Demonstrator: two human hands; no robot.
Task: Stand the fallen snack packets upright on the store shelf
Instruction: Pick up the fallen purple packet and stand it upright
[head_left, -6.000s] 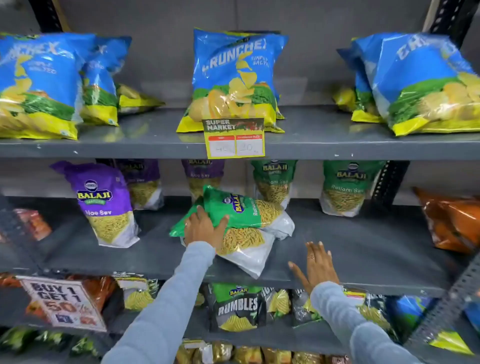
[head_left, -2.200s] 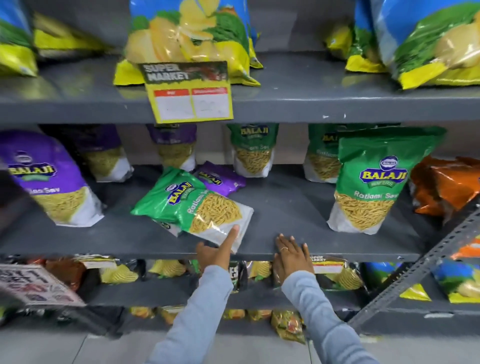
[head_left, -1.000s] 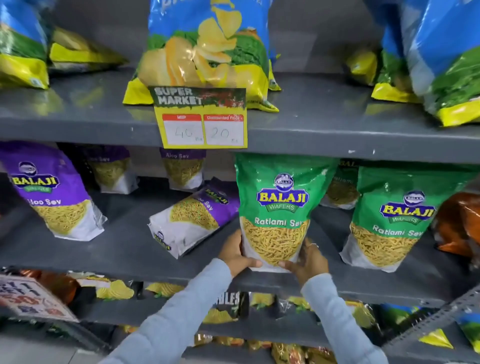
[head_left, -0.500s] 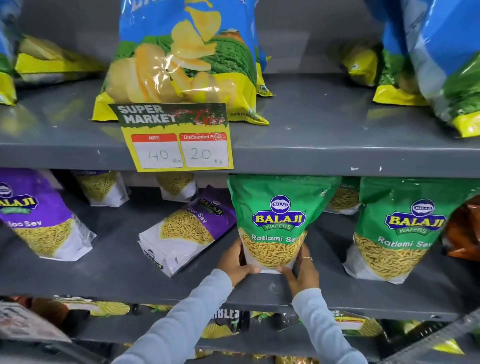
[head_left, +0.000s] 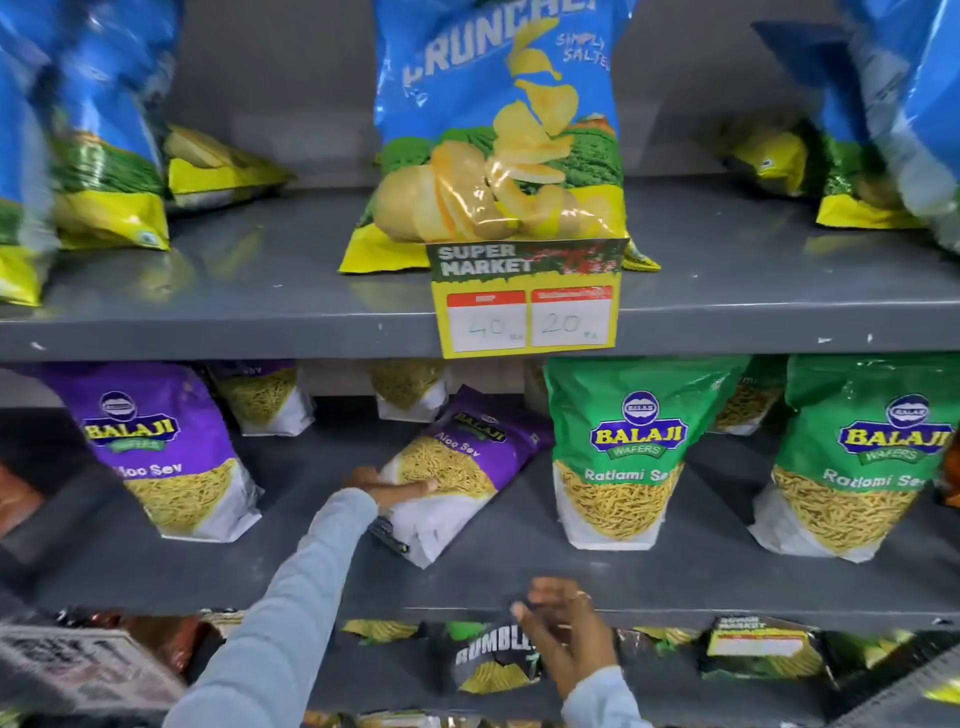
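- The fallen purple packet (head_left: 457, 467) lies tilted on the middle shelf (head_left: 519, 577), in the centre of the frame, with its white bottom toward the front edge and its purple top pointing to the back right
- The left hand (head_left: 387, 488) now lies on this packet, fingers stretched over its lower left part; it looks like the start of a grip, but I cannot tell if the fingers are already closed around it
- Half a second ago both hands were at the base of the green packet (head_left: 618, 457); now this packet stands alone, upright, just to the right of the purple one, so that step seems finished
- The right hand (head_left: 566, 634) has come away from the green packet and hangs open and empty in front of the shelf edge, lower centre of the frame, touching nothing that I can see
- A second green packet (head_left: 852, 462) stands upright at the right, and another purple packet (head_left: 166, 452) stands at the left, leaning a little
- In my judgement the tilted purple packet is the last one on this shelf that needs to be raised
- Compared with the earlier frame, the view has moved: the price tag (head_left: 527, 301) is now more to the right and the blue chips bag (head_left: 498, 135) above it fills the top centre
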